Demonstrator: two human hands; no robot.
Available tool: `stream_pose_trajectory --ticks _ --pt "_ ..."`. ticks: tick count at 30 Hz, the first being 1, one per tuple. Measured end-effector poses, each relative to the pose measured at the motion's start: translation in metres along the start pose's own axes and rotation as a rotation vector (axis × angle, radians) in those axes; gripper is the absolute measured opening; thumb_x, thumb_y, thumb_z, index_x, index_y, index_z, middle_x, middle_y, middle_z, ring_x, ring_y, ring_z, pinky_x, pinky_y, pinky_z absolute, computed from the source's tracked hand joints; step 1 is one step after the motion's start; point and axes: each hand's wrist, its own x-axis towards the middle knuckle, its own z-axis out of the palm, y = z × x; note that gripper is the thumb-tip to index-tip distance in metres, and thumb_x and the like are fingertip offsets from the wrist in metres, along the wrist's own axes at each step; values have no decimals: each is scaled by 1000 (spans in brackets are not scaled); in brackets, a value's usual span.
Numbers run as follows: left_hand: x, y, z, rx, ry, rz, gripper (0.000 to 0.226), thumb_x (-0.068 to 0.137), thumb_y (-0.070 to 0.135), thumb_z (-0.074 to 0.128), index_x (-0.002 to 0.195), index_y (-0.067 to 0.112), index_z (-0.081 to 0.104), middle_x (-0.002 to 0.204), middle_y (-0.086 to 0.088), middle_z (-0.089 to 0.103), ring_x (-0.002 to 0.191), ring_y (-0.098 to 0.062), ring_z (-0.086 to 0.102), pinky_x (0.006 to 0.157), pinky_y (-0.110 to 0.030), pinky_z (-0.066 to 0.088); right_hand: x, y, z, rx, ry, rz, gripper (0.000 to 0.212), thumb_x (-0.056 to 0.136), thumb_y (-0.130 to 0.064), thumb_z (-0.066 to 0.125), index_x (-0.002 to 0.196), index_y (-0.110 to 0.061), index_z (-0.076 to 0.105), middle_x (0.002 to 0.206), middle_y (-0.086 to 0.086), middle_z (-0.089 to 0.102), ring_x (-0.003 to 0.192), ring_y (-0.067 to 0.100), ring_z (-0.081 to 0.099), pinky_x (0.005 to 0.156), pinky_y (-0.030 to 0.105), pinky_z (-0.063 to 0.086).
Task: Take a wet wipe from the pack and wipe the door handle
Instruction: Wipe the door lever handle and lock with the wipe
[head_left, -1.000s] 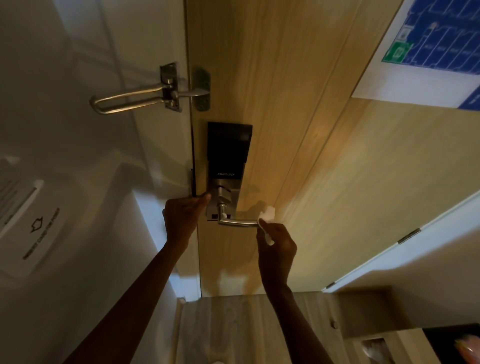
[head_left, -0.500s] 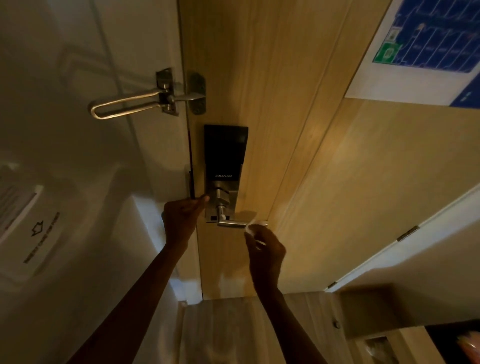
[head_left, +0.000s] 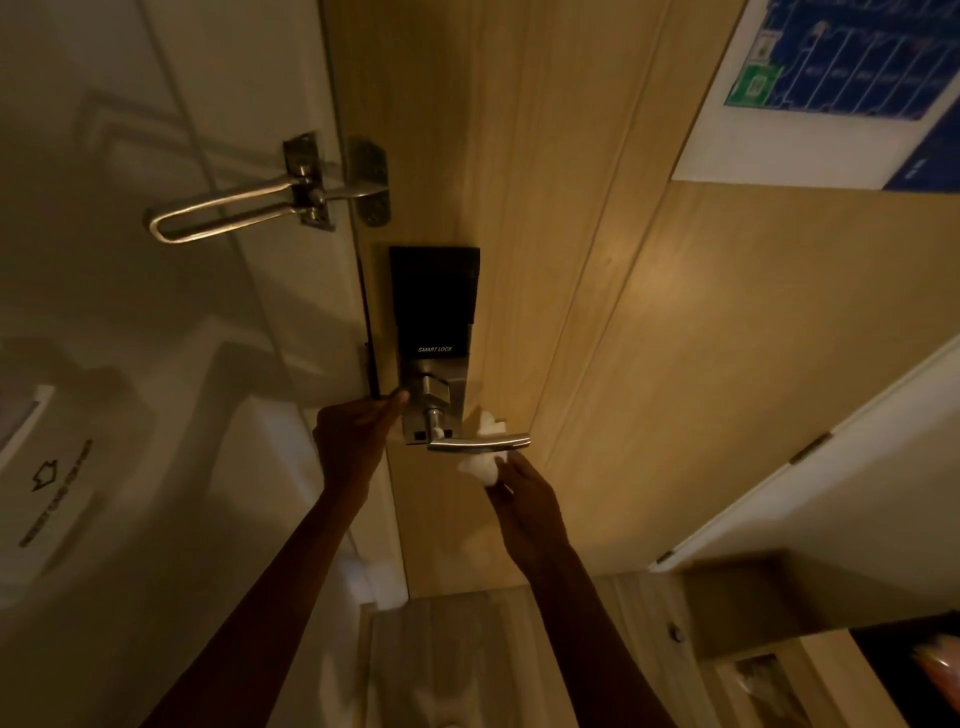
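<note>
A silver lever door handle (head_left: 480, 442) sticks out to the right below a black smart lock plate (head_left: 434, 301) on the wooden door (head_left: 545, 260). My right hand (head_left: 524, 499) holds a crumpled white wet wipe (head_left: 484, 465) against the handle; the wipe wraps under and behind the lever's middle. My left hand (head_left: 353, 441) rests against the door edge just left of the lock, one fingertip touching the metal plate. The wipe pack is not in view.
A metal swing-bar door guard (head_left: 270, 208) bridges the door and the white frame (head_left: 260, 130) above the lock. A blue evacuation plan (head_left: 841, 88) hangs at the upper right. A white cabinet door (head_left: 831, 478) stands open at the right, over wooden flooring (head_left: 441, 665).
My right hand has slid the wipe leftward from the lever's tip to its middle. The wipe now bunches around the lever. My left hand stays at the door edge.
</note>
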Motion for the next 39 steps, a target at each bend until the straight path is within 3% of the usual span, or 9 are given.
stream_pose_trajectory --ticks 4,6,9,14,19,28,31,35,39 --pt "3 -3 -2 -35 -16 -39 37 84 31 75 67 -1 73 58 -16 69 57 -32 69 62 -39 53 -1 -17 -16 -173 42 -94 22 97 -3 50 113 -12 61 107 1 66 91 10 67 72 19 55" --pt "1 0 -1 -29 -17 -27 36 84 31 74 66 0 73 56 -13 68 51 -20 66 58 -31 51 2 -20 -12 -148 42 -68 20 97 -4 48 110 -14 61 103 2 64 86 8 65 71 20 55" --pt "-1 3 -1 -14 -16 2 36 85 27 74 63 -1 71 54 -15 66 47 -13 59 54 -8 40 -3 -9 0 -82 -7 -15 19 96 -5 52 108 -6 67 103 10 70 92 18 68 73 26 56" --pt "0 2 -2 -3 -21 -13 36 86 28 73 65 0 72 56 -14 68 50 -18 61 54 -6 39 -15 -13 -28 -259 108 -84 16 91 -12 63 102 -7 72 100 16 73 95 29 70 82 39 57" --pt "-1 5 -2 -21 -4 -6 34 85 30 73 66 2 74 56 -11 69 52 -18 64 54 -7 41 -16 -27 -46 -882 281 -584 12 83 -21 74 94 -26 75 94 -12 74 92 2 67 86 30 54" --pt "-3 7 -4 -20 2 -17 32 85 29 74 67 3 74 57 -12 70 52 -15 65 56 -6 42 -21 -52 -10 -847 313 -912 11 91 -23 66 100 -21 72 92 -10 71 76 6 65 61 27 55" --pt "-3 7 -3 -46 5 -20 31 85 26 75 68 1 74 57 -14 69 55 -24 68 57 -9 43 -11 -55 3 -1124 189 -1014 12 91 -13 65 100 -15 72 95 1 69 81 14 64 68 25 50" --pt "-1 5 -4 -55 -10 -58 35 84 33 75 64 5 73 56 -13 69 56 -26 69 62 -29 51 1 -47 8 -1414 -11 -892 18 87 -13 69 105 -12 72 101 7 71 91 20 67 79 22 45" --pt "0 8 -6 -51 -20 -92 29 81 36 75 63 14 74 53 -2 67 50 -4 64 55 -8 44 9 -52 13 -1335 -61 -868 15 91 -22 65 99 -18 76 96 1 75 85 15 68 70 14 43"
